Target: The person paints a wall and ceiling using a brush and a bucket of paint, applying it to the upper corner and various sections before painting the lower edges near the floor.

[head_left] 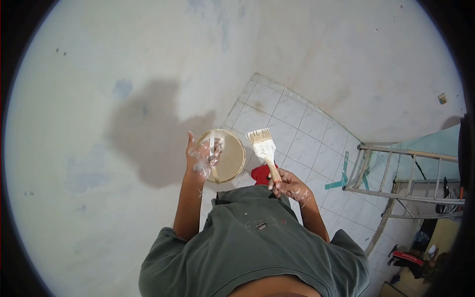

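My left hand (203, 154), smeared with white paint, is at the near side of a round cream bucket (241, 154). Its pale handle (212, 143) runs across my curled fingers, while my thumb sticks out. In my right hand (288, 186) is a wide paintbrush (263, 146), gripped by its wooden handle with the bristles pointing up and away from me. White paint coats the bristles and ferrule. Flecks of paint also mark the right wrist.
A pale patchy wall (99, 128) rises at the left, with another wall (356, 64) ahead. White tiles (307, 123) cover the floor. To the right stand a metal ladder (405, 195) and, below it, assorted items including a red-and-black object (408, 257). Green tape (336, 185) lies near the ladder.
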`<state>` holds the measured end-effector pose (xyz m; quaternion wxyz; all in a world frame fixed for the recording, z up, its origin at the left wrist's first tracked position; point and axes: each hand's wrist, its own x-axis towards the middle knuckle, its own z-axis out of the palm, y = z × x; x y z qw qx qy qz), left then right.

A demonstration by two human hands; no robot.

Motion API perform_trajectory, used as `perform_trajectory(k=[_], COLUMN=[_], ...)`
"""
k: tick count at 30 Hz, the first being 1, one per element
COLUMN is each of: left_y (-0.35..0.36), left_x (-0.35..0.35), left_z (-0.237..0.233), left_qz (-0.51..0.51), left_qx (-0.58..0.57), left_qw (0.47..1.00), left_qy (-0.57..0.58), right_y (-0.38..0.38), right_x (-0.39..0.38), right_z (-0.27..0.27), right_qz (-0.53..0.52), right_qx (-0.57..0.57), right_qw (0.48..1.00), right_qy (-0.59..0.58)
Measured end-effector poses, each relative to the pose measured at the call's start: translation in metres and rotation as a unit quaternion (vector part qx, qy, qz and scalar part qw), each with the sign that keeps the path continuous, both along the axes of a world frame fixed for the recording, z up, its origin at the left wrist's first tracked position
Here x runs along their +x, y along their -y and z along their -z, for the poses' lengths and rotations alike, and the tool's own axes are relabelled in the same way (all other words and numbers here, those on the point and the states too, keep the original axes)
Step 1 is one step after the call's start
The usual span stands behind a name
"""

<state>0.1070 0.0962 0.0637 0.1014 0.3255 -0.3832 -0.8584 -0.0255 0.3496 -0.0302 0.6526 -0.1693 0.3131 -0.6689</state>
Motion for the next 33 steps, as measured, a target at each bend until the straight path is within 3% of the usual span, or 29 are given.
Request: perform_trajectory(k=[3,6,8,13,19,22,24,25,27,28,33], left_y=[-0.005,-0.014,-0.014,-0.018,-0.02,-0.027,-0.024,-0.026,-0.001,0.011,0.039], left_x=[-0.007,-0.015,-0.018,-0.018,-0.02,-0.026,-0.037,-0.048,-0.098,-0.124,-0.202], left_z=[-0.006,-0.015,-0.016,-0.018,-0.024,-0.04,-0.044,-0.045,0.01,0.04,0.143], left_qz=[-0.022,-0.118,-0.116,-0.116,-0.13,-0.065,-0.029,0.008,0.014,0.015,0.092], left_qx=[0.011,0.022,0.021,0.015,0.006,-0.002,-0.03,-0.05,-0.004,0.032,0.097], left_qw=[1.0,0.992,0.992,0.992,0.989,0.997,0.999,0.998,0.999,0.998,0.989], left_qy=[-0.016,0.038,0.051,0.054,0.072,0.042,0.034,0.025,0.036,0.045,0.065], right_y=[0.009,0.017,0.021,0.017,0.007,0.001,-0.005,-0.01,0.003,0.008,0.017], right_x=[-0.012,-0.022,-0.032,-0.058,-0.074,-0.071,-0.059,-0.057,-0.079,-0.09,-0.084], right_z=[-0.002,-0.01,-0.01,-0.008,-0.026,-0.058,-0.073,-0.075,-0.024,-0.001,0.057], right_qz=[-0.001,0.021,0.027,0.046,0.065,0.057,0.081,0.082,0.091,0.083,0.157], right_qx=[-0.049,-0.051,-0.061,-0.042,-0.009,0.018,0.091,0.092,0.123,0.15,0.227], right_qw=[0.998,0.998,0.998,0.994,0.99,0.99,0.962,0.963,0.941,0.955,0.95], right_qy=[-0.042,-0.001,0.019,-0.094,-0.123,-0.13,-0.244,-0.238,-0.303,-0.241,-0.144])
